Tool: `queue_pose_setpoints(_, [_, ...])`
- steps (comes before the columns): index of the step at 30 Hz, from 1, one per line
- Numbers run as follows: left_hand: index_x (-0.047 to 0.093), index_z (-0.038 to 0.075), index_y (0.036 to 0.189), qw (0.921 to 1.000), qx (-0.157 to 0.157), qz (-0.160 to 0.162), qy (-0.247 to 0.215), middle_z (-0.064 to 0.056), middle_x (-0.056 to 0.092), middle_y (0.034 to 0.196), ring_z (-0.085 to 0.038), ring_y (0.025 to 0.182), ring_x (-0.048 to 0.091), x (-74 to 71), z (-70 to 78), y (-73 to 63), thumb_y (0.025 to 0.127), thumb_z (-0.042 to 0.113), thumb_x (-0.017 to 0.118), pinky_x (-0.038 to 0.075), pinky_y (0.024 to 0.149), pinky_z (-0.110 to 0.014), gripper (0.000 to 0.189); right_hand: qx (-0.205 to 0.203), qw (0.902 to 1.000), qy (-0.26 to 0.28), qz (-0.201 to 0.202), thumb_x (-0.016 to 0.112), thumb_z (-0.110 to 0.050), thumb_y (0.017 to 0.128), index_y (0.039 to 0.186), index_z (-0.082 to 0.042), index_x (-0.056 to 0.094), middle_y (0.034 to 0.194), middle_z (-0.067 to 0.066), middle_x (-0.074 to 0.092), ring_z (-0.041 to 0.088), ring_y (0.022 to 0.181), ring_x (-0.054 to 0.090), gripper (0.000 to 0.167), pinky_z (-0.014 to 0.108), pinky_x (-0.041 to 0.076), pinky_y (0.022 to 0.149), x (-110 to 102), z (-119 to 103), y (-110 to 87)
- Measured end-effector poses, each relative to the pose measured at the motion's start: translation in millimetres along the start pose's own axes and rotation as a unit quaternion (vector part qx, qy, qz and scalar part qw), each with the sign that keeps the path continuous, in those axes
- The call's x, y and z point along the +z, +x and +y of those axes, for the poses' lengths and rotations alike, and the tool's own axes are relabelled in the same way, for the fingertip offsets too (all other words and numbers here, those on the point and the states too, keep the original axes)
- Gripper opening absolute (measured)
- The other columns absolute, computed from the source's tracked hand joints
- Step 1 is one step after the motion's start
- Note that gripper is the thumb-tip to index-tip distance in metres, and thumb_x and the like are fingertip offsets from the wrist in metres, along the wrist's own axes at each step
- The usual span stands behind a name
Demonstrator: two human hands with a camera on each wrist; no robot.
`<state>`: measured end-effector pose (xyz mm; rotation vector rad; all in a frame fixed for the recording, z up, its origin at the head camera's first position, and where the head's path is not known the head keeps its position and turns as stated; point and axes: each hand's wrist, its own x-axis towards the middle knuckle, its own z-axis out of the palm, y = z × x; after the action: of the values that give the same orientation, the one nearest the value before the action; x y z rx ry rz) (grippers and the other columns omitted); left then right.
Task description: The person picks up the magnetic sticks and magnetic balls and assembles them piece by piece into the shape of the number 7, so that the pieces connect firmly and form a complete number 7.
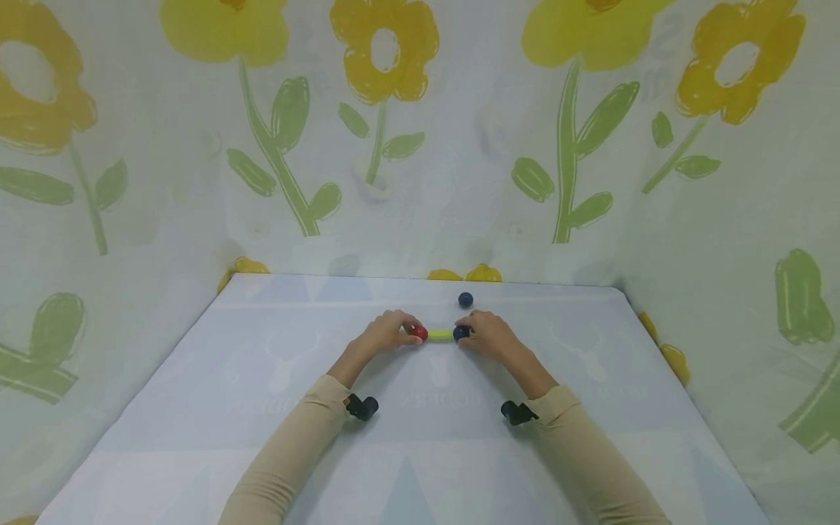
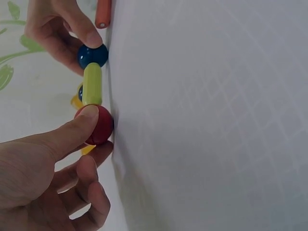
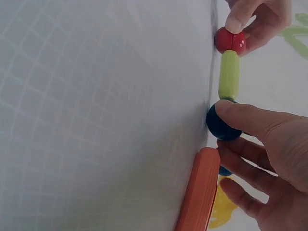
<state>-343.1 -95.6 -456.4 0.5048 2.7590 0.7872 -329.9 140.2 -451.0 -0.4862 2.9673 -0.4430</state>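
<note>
- We see the white table (image 1: 367, 474) under everything, and no container in any view.
- Our left hand (image 1: 387, 332) pinches the red ball between thumb and fingers.
- Our right hand (image 1: 488, 335) pinches the near blue ball the same way.
- The orange stick (image 3: 198, 192) lies just beside the right hand in the wrist views.
- The yellow-green rod (image 1: 440, 335) spans the gap between our hands, a ball touching each end; we judge it light, stiff and easiest to take around its middle.
- The red ball (image 2: 104, 127) and near blue ball (image 3: 223, 129) look hard, glossy and perhaps slippery, so we favour opposed fingertips across their widest part.
- The far blue ball (image 1: 466, 300) sits beyond our hands, apart, and may roll.
</note>
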Motion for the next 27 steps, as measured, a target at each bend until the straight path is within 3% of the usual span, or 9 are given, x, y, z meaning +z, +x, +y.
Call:
queue_pose_setpoints(11, [0.070,0.016,0.120,1.0000,-0.003,0.002,-0.002,-0.003,0.071,0.110,-0.017,0.095,0.060,3.5,-2.8,1.6,0.088,0.030,0.073,0.054,0.086,-0.034,0.035,0.008,0.9998,-0.015,0.006,0.076,-0.023,0.086,0.126,-0.016,0.068,0.109,0.007,0.068,0.018,0.090,0.060,0.041,0.037,0.054,0.092,2.3,-3.0,-0.3])
queue_pose_setpoints(19, [0.070,0.017,0.120,1.0000,-0.008,0.005,-0.003,-0.003,0.070,0.111,-0.018,0.098,0.060,5.1,-4.3,1.4,0.087,0.032,0.074,0.053,0.088,-0.036,0.036,-0.013,0.9996,-0.021,0.013,0.076,-0.025,0.086,0.127,-0.015,0.067,0.113,0.007,0.070,0.019,0.095,0.062,0.043,0.039,0.054,0.093,2.9,-1.5,-1.6])
queue_pose_setpoints(27, [0.070,0.017,0.121,1.0000,0.007,0.001,0.005,-0.003,0.070,0.111,-0.017,0.097,0.060,2.5,-3.1,2.5,0.088,0.030,0.073,0.053,0.083,-0.034,0.035,-0.010,0.9997,0.000,0.021,0.077,-0.027,0.085,0.133,-0.016,0.061,0.115,0.005,0.068,0.021,0.104,0.062,0.051,0.039,0.052,0.094,-1.7,5.3,-6.7])
